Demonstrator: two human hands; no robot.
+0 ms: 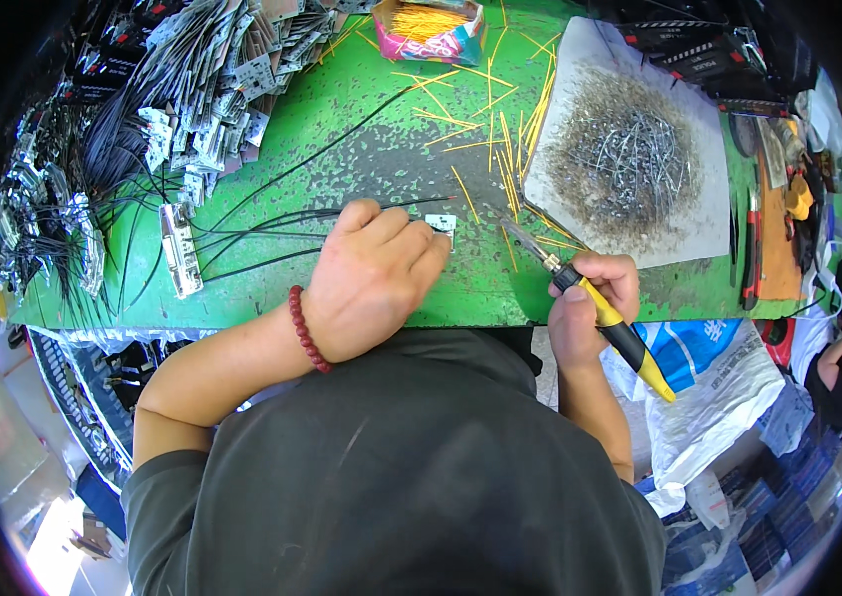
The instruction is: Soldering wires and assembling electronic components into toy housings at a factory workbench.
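My left hand [381,276], with a red bead bracelet [304,330] at its wrist, rests on the green tabletop, fingers curled down. A small white circuit board [442,229] shows just past those fingertips. Several black wires [264,234] run in from the left and pass under or behind the hand; the fingers' undersides are hidden, so what they pinch cannot be seen. My right hand [585,316] is closed around a yellow-and-black soldering iron [619,338]. The iron's tip points up and left, a little to the right of the board and apart from it.
Piled circuit boards with black wires [212,89] fill the back left, and a wired board [180,250] lies nearer. Thin yellow sticks [505,164] lie scattered by a box [431,50] of more. A pale sheet [699,223] bears silvery bits. Red-handled pliers [752,248] lie far right.
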